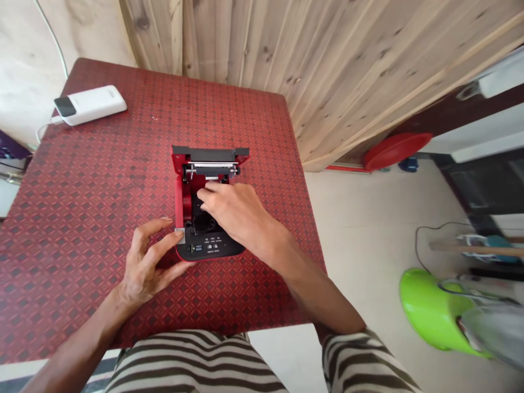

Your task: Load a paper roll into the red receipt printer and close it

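Observation:
A small red and black label printer (213,248) sits on the red patterned table with its lid (210,155) raised at the back. A metal bar and a roller show under the lid. My left hand (149,259) steadies the front left corner, forefinger on the top edge and thumb against the front. My right hand (237,210) reaches over the right side into the open compartment. Its fingers are curled and their tips are partly hidden, so what they pinch or touch inside cannot be made out.
A white power bank (92,105) with a cable lies at the table's (123,153) back left. A wooden plank wall (229,43) rises behind. On the floor to the right stand a bright green bin (434,311) and a red basin (395,151).

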{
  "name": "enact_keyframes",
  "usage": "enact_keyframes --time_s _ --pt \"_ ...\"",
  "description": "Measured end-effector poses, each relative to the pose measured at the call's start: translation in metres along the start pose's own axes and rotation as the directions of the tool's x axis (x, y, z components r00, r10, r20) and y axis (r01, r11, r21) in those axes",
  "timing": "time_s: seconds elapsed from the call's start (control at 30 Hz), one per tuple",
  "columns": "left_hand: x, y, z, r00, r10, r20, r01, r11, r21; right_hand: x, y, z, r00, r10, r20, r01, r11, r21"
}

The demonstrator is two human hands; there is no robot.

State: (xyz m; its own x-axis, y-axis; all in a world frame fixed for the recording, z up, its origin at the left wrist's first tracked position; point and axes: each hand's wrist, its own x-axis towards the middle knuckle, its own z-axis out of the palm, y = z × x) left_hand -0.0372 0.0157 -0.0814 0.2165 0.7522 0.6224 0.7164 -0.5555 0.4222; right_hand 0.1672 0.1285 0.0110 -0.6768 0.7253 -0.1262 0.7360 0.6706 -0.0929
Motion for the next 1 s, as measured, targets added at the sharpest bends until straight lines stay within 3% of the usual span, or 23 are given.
enact_keyframes --time_s 0.13,0.33,0.47,0.53,0.6,0.7,0.8,0.9,1.0 --pt "0.001 0.003 0.001 1.000 0.012 -0.009 -0.012 1.000 -0.010 0.020 0.000 0.005 0.997 -0.034 0.065 0.038 0.998 -0.048" --pt "-0.005 0.004 0.004 1.000 -0.016 0.002 0.016 1.000 -0.017 0.009 -0.004 -0.007 0.999 -0.023 0.037 0.024 0.999 -0.034" --pt "-0.005 0.004 0.004 1.000 -0.018 -0.004 0.018 1.000 0.012 -0.022 -0.006 -0.021 0.987 0.047 -0.155 -0.036 0.996 0.077" --pt "-0.004 0.003 0.004 1.000 -0.010 -0.008 0.010 1.000 0.022 -0.046 0.002 -0.023 0.944 0.096 -0.317 -0.014 0.968 0.249" --pt "-0.004 0.003 0.004 1.000 -0.003 -0.012 0.004 0.999 0.032 -0.072 0.014 -0.020 0.885 0.192 -0.423 0.029 0.887 0.461" --pt "-0.002 0.003 0.005 1.000 -0.010 -0.018 0.011 0.999 0.033 -0.106 0.031 0.005 0.795 0.425 -0.434 0.033 0.683 0.730" --pt "0.001 0.003 0.004 1.000 -0.017 -0.013 0.017 0.999 0.029 -0.123 0.035 0.048 0.692 0.630 -0.352 0.031 0.460 0.887" --pt "0.003 0.003 0.005 1.000 0.011 -0.017 -0.010 0.999 0.034 -0.121 0.024 0.090 0.704 0.663 -0.257 0.020 0.343 0.939" --pt "0.004 0.001 0.005 0.999 0.035 -0.022 -0.034 0.999 0.039 -0.111 0.011 0.110 0.770 0.598 -0.221 -0.047 0.399 0.916"
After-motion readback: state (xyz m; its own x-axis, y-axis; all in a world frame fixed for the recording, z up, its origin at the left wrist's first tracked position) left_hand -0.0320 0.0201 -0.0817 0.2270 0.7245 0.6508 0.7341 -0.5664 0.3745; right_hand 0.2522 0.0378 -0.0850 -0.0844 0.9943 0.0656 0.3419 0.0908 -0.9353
